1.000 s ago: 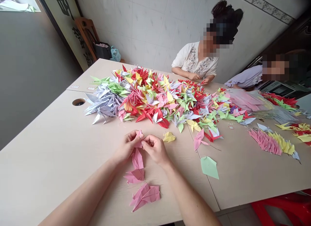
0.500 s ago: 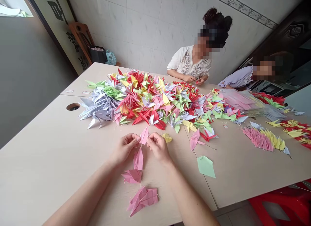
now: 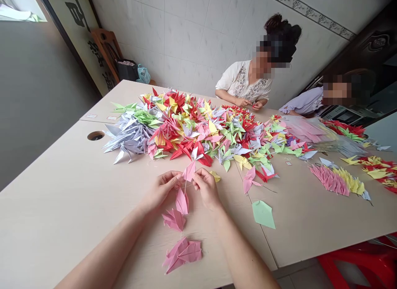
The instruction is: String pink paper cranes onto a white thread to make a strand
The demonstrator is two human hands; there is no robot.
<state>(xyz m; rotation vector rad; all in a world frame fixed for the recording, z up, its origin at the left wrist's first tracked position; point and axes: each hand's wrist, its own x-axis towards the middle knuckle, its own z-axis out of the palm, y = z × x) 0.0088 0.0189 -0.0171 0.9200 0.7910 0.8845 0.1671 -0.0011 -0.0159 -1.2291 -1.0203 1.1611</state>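
Between my two hands is a pink paper crane [image 3: 189, 170]. My left hand [image 3: 167, 187] pinches its left side, and my right hand [image 3: 206, 187] pinches its right side. A thin pale thread [image 3: 185, 186] runs down from it to a second pink crane [image 3: 182, 201]. Below that, another pink folded crane [image 3: 174, 220] and a cluster of pink folded paper [image 3: 182, 254] lie towards me on the table. Partly behind my right hand is a yellow folded paper [image 3: 216, 176].
A big heap of colourful paper cranes [image 3: 186, 127] covers the table [image 3: 62, 189] ahead. To the right lie a pink crane [image 3: 249, 179], a green paper piece [image 3: 263, 214] and strung pink cranes [image 3: 330, 179]. Two people sit across; one person's hands [image 3: 248, 104] hold something small and red. A red stool [image 3: 359, 264] stands at lower right.
The held crane has shifted slightly right and tilted. The cranes hanging below it on the thread have swung right and up a little. The lowest pink cluster stays nearly in place.
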